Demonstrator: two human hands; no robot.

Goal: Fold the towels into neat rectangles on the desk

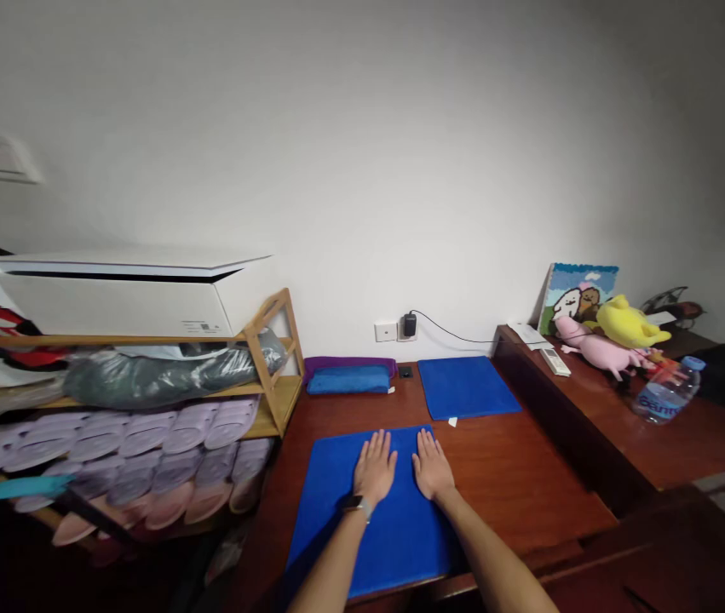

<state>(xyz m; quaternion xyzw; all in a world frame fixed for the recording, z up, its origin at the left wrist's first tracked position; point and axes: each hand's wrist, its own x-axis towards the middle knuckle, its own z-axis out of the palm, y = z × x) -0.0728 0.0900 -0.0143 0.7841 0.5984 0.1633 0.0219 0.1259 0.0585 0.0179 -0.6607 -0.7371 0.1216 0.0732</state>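
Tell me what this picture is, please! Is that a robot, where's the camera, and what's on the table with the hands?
There's no robot here, just a person's own two bare hands. The camera sits on the person's head, looking forward and down, so you see almost what they would see.

The left hand, with a watch on its wrist, and the right hand lie flat on a big blue cloth. They aren't gripping anything.

The cloth is spread on a brown table. Farther back, near the wall, lie another blue cloth and, to its left, a folded blue one in front of a purple one.
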